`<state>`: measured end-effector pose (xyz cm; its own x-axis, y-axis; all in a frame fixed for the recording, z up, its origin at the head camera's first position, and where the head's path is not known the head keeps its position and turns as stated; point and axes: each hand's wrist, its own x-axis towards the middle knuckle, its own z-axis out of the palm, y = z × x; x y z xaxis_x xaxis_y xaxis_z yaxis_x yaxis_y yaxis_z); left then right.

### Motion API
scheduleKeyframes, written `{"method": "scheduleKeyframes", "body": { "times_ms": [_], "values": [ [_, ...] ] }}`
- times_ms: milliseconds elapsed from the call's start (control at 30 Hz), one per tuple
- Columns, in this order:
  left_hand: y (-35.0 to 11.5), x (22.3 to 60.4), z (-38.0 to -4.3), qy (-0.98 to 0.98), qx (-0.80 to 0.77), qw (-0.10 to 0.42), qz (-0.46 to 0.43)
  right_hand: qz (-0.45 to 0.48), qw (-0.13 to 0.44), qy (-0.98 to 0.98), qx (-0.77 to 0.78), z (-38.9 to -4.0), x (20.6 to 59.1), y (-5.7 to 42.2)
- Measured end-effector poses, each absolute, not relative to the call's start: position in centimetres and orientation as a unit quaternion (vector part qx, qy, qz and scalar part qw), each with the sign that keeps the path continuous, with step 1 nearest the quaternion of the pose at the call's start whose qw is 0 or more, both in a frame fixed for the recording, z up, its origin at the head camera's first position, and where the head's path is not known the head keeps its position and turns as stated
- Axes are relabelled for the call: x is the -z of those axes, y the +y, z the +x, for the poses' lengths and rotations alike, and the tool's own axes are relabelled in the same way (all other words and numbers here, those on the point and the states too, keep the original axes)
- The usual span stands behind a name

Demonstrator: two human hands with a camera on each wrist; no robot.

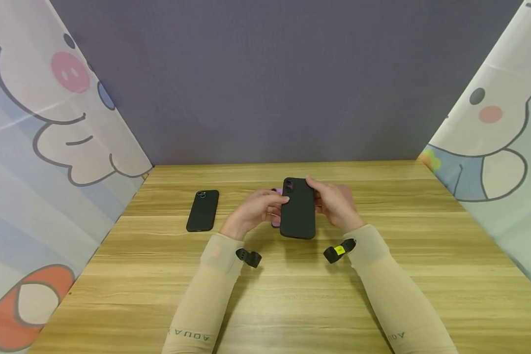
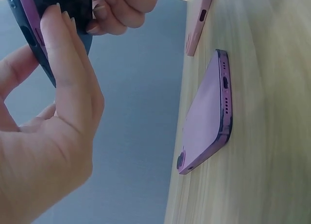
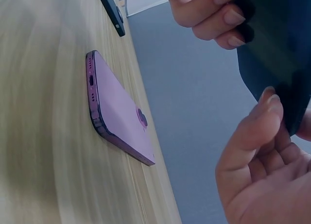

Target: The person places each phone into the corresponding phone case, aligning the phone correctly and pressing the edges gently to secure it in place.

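Between both hands is a phone in a black case (image 1: 298, 214), held up with its back toward the head camera. A purple edge shows along the case rim in the left wrist view. My left hand (image 1: 257, 205) grips its left side, thumb on the back and fingers behind. The right hand (image 1: 335, 202) holds the upper right side, its thumb at the top corner. Below and behind the held phone, a purple phone (image 2: 206, 110) lies back up on the table, mostly hidden in the head view.
A second phone in a black case (image 1: 203, 211) lies on the wooden table (image 1: 287, 300) to the left. Partly covered by the right hand, a pink flat thing (image 1: 346, 191) with a slot in its edge lies at the right. A grey panel (image 1: 265, 83) stands behind.
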<state>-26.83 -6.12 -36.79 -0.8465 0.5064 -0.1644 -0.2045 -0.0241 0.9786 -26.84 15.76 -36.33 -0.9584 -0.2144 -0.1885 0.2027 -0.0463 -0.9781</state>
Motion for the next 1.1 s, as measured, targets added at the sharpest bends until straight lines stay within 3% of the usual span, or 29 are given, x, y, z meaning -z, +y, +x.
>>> {"method": "scheduleKeyframes", "body": {
  "times_ms": [367, 700, 1100],
  "values": [
    [-6.02, 36.83, -26.82, 0.638, -0.714, 0.255, 0.131, 0.015, 0.137, 0.646, 0.751, -26.89, 36.45, 15.54],
    [-6.50, 36.62, -27.11, 0.650, -0.722, 0.223, 0.080, -0.023, 0.193, 0.657, 0.728, -26.77, 36.61, 15.49],
    [-6.75, 36.31, -27.48, 0.619, -0.777, 0.114, 0.000, -0.090, 0.251, 0.679, 0.684, -26.43, 36.53, 15.03]
  ]
}}
